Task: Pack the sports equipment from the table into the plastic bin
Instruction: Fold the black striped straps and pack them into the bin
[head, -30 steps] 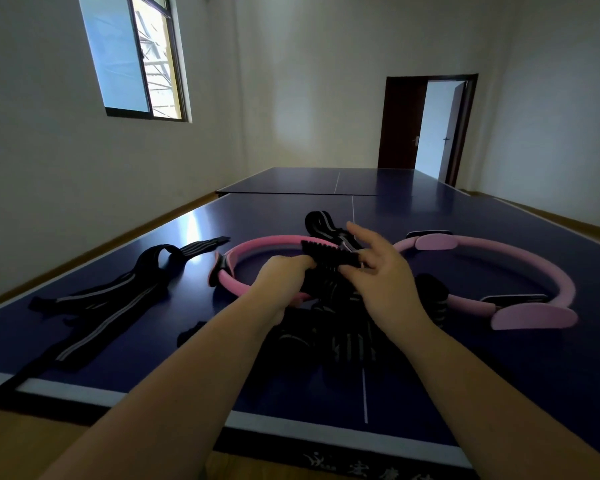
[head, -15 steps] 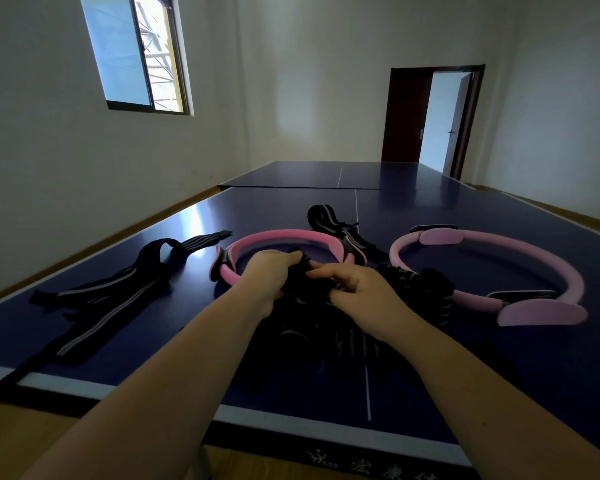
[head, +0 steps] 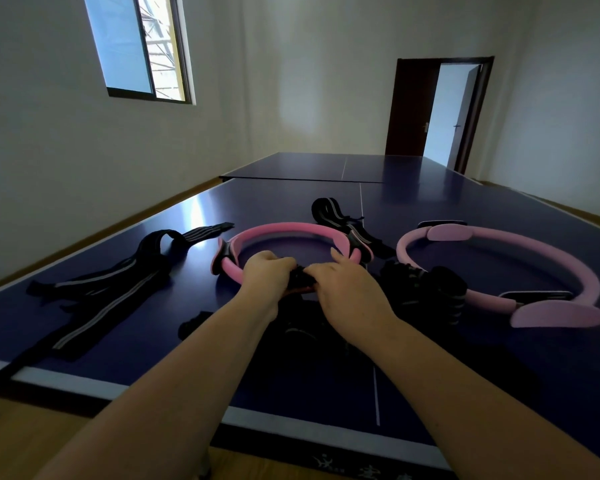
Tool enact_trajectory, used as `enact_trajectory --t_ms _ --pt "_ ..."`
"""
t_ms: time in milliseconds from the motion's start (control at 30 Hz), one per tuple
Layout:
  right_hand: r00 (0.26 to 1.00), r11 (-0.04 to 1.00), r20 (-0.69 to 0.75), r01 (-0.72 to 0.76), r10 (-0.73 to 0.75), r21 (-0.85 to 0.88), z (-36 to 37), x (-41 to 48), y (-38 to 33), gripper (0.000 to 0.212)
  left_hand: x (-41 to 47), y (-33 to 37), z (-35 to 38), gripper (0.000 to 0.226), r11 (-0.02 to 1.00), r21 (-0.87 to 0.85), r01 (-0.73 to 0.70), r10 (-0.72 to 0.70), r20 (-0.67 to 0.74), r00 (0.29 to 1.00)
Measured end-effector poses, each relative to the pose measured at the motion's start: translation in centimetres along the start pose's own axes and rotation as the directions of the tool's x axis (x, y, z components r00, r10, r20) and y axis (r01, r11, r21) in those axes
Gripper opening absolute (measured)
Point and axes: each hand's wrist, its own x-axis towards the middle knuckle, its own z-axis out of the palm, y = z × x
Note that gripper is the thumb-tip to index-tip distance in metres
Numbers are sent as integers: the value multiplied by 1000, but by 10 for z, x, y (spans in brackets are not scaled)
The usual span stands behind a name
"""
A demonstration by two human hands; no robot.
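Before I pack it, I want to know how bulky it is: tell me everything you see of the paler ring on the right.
The paler ring is a lilac-pink hoop, its tube looking foam-padded. Two oval pads sit on opposite sides, far and near, each paired with a dark piece. It lies flat on the table. A black strap bundle overlaps its near-left rim. Neither the left hand nor the right hand touches it.

Darker pink ring (head: 284, 227) lies flat mid surface (head: 465, 188), paler pink ring (head: 557, 315) w/ flat pads to its rt. Long black straps (head: 118, 282) w/ grey stripes sprawl left; black strap bundle (head: 420, 292) sits bunched btw the rings.
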Motion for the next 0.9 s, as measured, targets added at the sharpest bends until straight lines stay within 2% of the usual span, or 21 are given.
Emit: enact_trajectory --t_ms 67,133,233,300,367,400,467,533,600,733,833,900 --pt "996 996 55 -69 66 54 -3 -2 0 26 7 -3 1 14 1000 22 -9 9 18 1000" --pt "972 962 102 -227 213 150 -7 -2 3 28 12 -2 1 12 999 27 -19 17 71 997" --pt "901 876 159 -430 403 216 -1 -1 15 26 22 0 -4 33 997 47 -55 52 68 996" --pt "866 856 260 -480 428 192 5 -2 19 29 25 2 -9 22 997 -14 -81 81 63 995" --pt "835 851 347 -501 428 156 8 -5 17 46 24 3 -15 7 987 -125 -105 112 52 992" --pt "829 844 363 -508 425 173 8 -6 14 53 24 3 -19 9 979 -170 -113 121 40 992" --pt "854 813 334 -498 398 303 5 -1 5 53 21 5 -29 17 962 -235 -136 147 29 989" --pt "885 782 275 -463 376 417 0 11 -10 41 16 10 -40 22 954 -253 -162 173 22 985" --pt "897 735 254 -443 363 513 -2 27 -28 32 11 13 -55 24 963 -195 -185 188 -3 982" --pt "892 603 331 -452 308 657 15 63 -80 23 7 7 -103 19 969 -26 -246 242 -96 965" --pt "867 525 417 -498 275 690 44 87 -124 29 12 -4 -157 22 924 277 -264 314 -152 937" --pt "846 490 468 -530 254 692 65 98 -154 30 19 -12 -201 24 848 496 -189 313 -180 933"
